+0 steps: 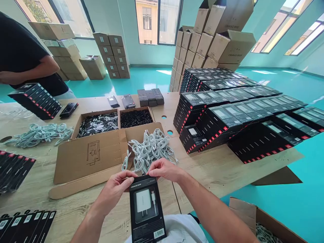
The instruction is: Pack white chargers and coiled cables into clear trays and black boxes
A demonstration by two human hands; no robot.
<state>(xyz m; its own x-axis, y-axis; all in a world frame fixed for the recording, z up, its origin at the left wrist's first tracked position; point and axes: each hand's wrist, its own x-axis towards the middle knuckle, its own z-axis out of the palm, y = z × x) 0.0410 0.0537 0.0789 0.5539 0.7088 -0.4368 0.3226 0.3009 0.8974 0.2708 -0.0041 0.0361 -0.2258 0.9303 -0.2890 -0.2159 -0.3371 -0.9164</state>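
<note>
A black charger box (146, 207) with a clear window showing a white plug and cable is held upright over the table's near edge. My left hand (116, 186) pinches its top left corner. My right hand (164, 169) grips the top right edge. Just beyond my hands lies a heap of white coiled cables (150, 148) on a flattened cardboard flap (88, 155).
An open carton holds black-and-white parts (98, 124) and small black parts (136, 118). Rows of stacked black boxes (243, 114) fill the table's right. More boxes (36, 100) and cables (40, 133) lie left, beside another person (22, 54). Flat black packs (22, 224) sit near left.
</note>
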